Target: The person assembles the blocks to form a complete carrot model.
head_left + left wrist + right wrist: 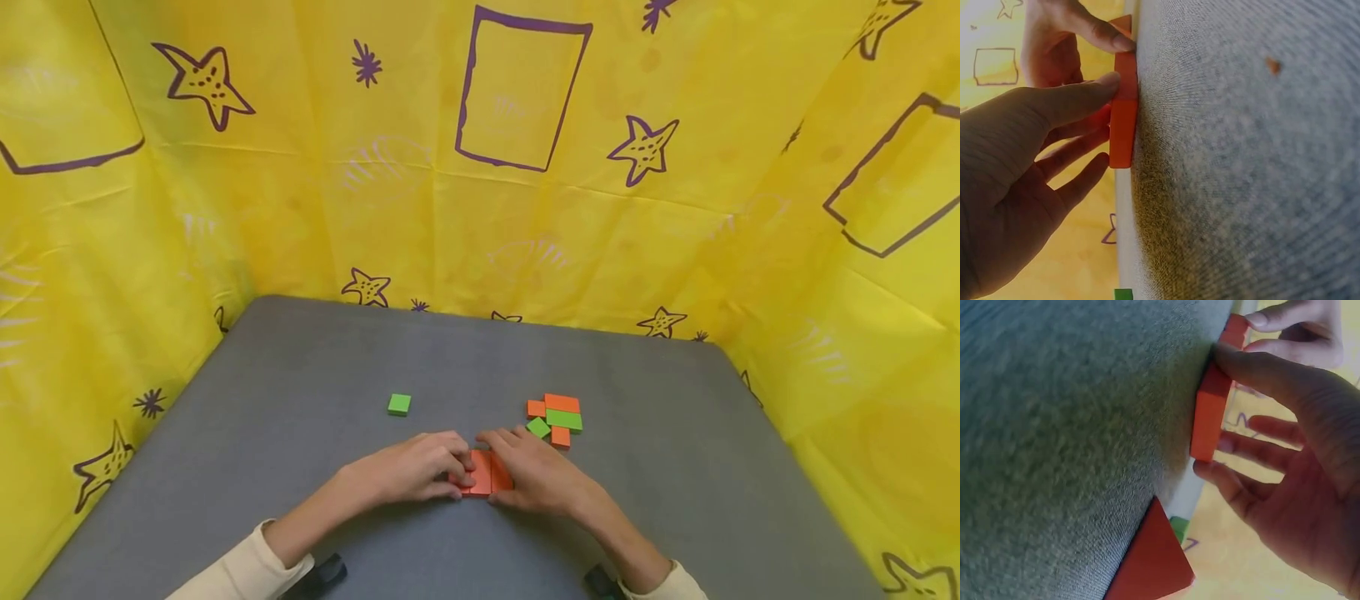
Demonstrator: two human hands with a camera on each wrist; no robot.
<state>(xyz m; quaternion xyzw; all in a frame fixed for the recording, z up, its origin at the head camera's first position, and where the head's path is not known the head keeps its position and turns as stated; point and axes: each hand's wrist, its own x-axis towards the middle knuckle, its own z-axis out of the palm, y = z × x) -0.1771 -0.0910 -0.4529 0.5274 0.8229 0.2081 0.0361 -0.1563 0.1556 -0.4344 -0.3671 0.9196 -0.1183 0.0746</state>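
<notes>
Flat orange blocks (481,473) lie edge to edge on the grey table in front of the person, between the two hands. From the left, the left hand (422,468) holds the end of this row, its thumb (1088,95) along the near edge and its fingers at the far side. Opposite it, the right hand (546,475) grips the right-end orange block (1210,419), with the thumb on the near edge and fingers round the outer side. The fingers partly cover both ends of the row in the head view.
A single green block (400,405) lies beyond the left hand. Past the right hand sits a cluster of orange blocks (562,403) and green blocks (564,419). Yellow patterned cloth (450,225) walls the grey table (315,358) at the back and sides.
</notes>
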